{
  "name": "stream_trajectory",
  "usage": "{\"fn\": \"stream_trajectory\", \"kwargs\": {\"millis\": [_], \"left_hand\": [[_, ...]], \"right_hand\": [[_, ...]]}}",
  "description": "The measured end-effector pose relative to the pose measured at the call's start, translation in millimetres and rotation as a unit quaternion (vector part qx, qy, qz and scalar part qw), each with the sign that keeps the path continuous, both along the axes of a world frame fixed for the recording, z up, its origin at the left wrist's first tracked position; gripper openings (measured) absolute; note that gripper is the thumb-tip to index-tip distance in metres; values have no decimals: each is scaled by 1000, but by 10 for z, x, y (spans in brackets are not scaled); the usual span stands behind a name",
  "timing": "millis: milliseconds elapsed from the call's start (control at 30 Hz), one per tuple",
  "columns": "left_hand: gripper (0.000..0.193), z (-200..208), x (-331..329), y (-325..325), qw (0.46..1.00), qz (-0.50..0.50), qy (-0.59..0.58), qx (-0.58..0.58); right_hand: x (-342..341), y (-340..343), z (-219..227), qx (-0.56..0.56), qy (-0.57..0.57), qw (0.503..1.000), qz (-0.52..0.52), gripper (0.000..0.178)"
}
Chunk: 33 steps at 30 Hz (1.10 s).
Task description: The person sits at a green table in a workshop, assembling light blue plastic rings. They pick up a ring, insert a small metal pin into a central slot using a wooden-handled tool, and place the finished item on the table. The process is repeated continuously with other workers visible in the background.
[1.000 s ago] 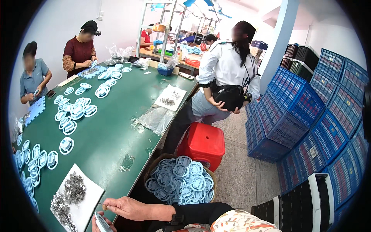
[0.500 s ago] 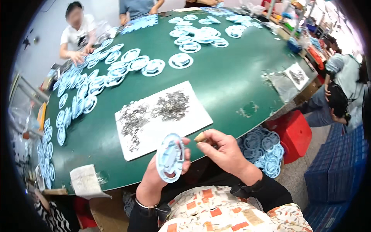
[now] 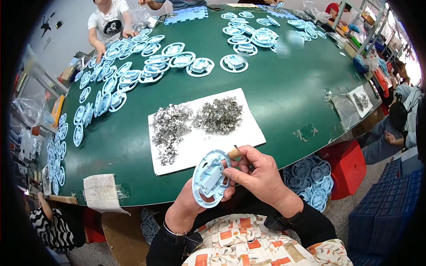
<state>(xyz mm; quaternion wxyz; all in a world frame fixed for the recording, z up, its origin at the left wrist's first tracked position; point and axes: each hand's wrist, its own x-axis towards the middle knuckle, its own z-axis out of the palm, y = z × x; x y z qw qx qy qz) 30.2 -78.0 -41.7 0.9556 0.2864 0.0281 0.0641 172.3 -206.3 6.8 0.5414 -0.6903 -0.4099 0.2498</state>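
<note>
In my left hand (image 3: 190, 199) is a light-blue plastic wheel-shaped part (image 3: 209, 179), an oval ring with a moulded centre, tilted up toward me. My right hand (image 3: 266, 177) is closed around a small tool with a tan, wood-like end (image 3: 233, 154) and a thin dark shaft; most of it is hidden by the fingers. The right thumb and fingertips touch the part's right side; whether they also pinch something small cannot be seen. Beyond my hands, a white board (image 3: 250, 128) carries two heaps of small metal pieces, a greyer heap (image 3: 171, 128) and a darker one (image 3: 218, 116).
Many similar blue parts (image 3: 155, 66) lie across the green table (image 3: 270, 97). More fill a container (image 3: 310, 177) below its right edge, beside a red stool (image 3: 344, 168). Blue crates (image 3: 377, 208) stand at lower right. A co-worker (image 3: 108, 22) reaches among parts at far left.
My right hand has moved left against the blue part; before, a gap separated them. The view has shifted, so the board and table sit farther right.
</note>
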Motion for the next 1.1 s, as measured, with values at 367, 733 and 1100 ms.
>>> {"fn": "stream_trajectory", "kwargs": {"millis": [367, 733, 1100], "left_hand": [[64, -92, -44, 60, 980, -63, -49, -180], [63, -215, -2001, 399, 979, 156, 43, -122], [49, -2073, -5094, 369, 472, 425, 610, 473]], "right_hand": [[185, 11, -108, 14, 290, 956, 45, 19], [498, -320, -335, 73, 250, 964, -52, 31], [693, -28, -161, 121, 352, 927, -43, 29]]}}
